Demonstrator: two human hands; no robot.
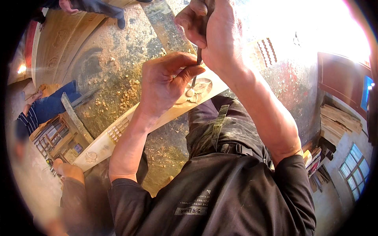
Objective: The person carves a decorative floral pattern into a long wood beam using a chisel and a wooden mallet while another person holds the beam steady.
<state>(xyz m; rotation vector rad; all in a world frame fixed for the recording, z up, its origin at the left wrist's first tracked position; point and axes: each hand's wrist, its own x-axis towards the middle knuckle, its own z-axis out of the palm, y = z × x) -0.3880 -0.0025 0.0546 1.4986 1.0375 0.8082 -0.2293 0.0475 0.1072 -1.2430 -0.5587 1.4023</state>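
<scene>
A wood-carving chisel [199, 56] stands nearly upright, its thin blade tip down at the rounded centre of a carved leaf-and-flower relief [202, 87]. My left hand [160, 78] pinches the chisel low on its shaft, just above the carving. Higher up, my right hand [224, 37] is closed round the dark upper part of the same tool, which the fingers partly hide. The relief is cut into a long pale wooden board [159, 122] that slants from lower left to upper right in front of my lap. More carving shows along the board, near my left forearm.
Wood chips [124, 94] litter the stained floor. Other people are nearby: one in blue trousers [55, 101] at left, one at the top, another at lower left. A large carved panel [59, 43] leans at upper left. Stacked planks [339, 124] lie at right.
</scene>
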